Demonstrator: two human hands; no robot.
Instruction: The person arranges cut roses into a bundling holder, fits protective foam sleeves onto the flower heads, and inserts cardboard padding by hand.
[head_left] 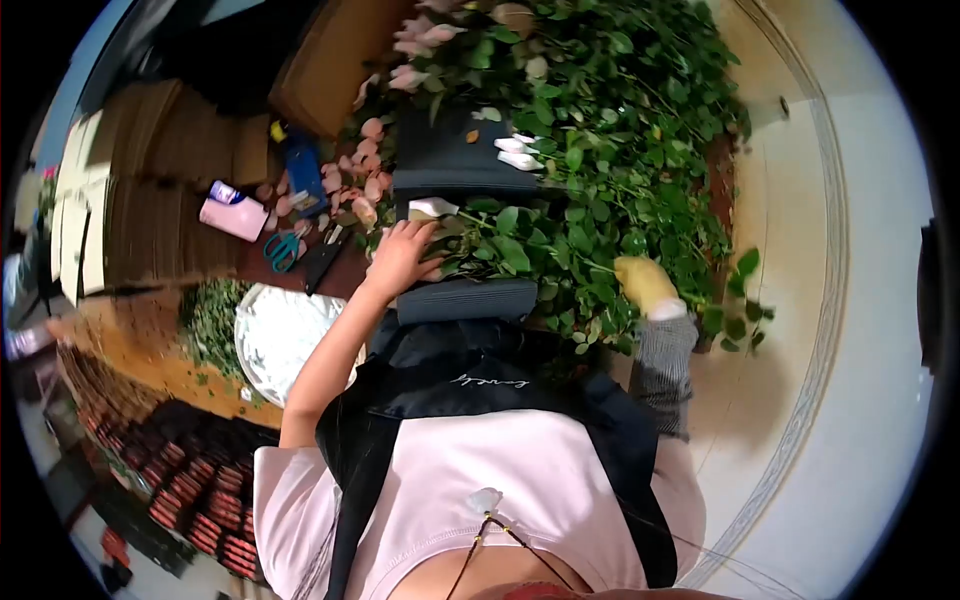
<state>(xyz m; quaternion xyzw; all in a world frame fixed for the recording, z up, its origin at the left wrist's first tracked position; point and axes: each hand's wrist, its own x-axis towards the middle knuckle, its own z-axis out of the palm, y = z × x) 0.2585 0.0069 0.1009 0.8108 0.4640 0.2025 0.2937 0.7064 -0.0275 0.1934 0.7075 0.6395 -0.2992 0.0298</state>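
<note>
Green leafy rose stems (600, 200) cover the right side of the work surface. My left hand (402, 262) lies at the left end of the stems, fingers spread, just below a pale pink rose bud (432, 208). My right hand (645, 284), in a yellow glove with a grey sleeve above it, is curled at the lower right edge of the foliage, around stems. Several white buds (516, 152) rest by a dark ribbed pad (440, 160). A second ribbed pad (467, 300) sits nearest my body.
Left of the pads are loose pink petals (368, 150), teal scissors (283, 250), a pink bottle (234, 213) and a blue item (303, 172). Stacked cardboard (150, 190) stands far left. A round basket of white material (290, 340) is at lower left.
</note>
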